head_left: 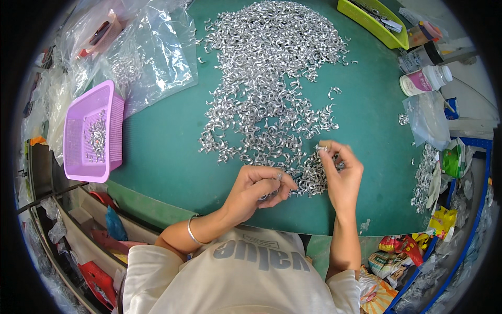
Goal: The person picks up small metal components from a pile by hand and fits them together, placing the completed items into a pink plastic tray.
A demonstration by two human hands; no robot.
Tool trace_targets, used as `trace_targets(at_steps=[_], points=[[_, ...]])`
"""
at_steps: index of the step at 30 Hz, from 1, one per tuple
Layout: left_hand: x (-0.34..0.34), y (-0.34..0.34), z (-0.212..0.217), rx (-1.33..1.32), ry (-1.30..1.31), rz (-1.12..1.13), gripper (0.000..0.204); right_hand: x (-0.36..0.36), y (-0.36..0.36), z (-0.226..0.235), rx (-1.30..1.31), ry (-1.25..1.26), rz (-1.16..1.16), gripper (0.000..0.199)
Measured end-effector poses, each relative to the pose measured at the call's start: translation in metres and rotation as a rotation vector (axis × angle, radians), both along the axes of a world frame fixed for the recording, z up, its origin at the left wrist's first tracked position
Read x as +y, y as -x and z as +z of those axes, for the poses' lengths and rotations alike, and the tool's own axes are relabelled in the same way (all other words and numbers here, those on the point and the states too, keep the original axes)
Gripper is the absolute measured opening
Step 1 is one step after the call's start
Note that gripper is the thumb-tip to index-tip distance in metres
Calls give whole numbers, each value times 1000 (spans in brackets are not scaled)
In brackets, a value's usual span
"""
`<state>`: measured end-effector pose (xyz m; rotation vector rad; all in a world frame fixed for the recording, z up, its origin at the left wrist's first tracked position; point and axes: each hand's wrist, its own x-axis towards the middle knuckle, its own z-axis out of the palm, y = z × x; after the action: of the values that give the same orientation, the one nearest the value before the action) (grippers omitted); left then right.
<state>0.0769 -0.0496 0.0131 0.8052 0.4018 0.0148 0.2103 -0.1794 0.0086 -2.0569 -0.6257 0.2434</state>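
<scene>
A broad heap of small curved silvery metal pieces (272, 47) spreads over the green table (162, 141), thinning toward me. My left hand (256, 188) is closed near the table's front edge, with silvery curved pieces showing between its curled fingers. To its right, my right hand (342, 170) pinches one small metal piece (322, 148) between thumb and fingertips, just above the table. A denser small pile of the pieces (314, 175) lies between the two hands, partly behind my right fingers.
A purple plastic basket (115, 136) with some metal pieces inside stands at the left. Clear plastic bags (162, 57) cover the far left. A lime-green tray (361, 15) sits far right, near a white bottle (421, 81). More pieces (424, 180) lie along the right edge.
</scene>
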Motion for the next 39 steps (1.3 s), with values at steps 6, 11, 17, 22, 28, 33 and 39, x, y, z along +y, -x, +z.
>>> trace_targets(at_steps=[6,11,17,22,28,33,39], points=[[0,1,4,-52,-64,-38,21,-13,28,17,692,-355,12,14],[-14,-4,15,90,-241,116,16,-20,42,18,922,-512,109,15],[-15,-1,14,-60,-539,117,12,-20,53,23,972,-542,149,13],[-13,3,19,21,-359,89,9,-17,62,31,801,-495,132,12],[-8,6,19,99,94,-34,12,-19,65,30,710,-473,120,8],[-7,6,19,65,151,-56,13,-22,64,27,1022,-580,111,8],[-8,6,19,67,92,-49,13,-16,70,31,884,-569,53,9]])
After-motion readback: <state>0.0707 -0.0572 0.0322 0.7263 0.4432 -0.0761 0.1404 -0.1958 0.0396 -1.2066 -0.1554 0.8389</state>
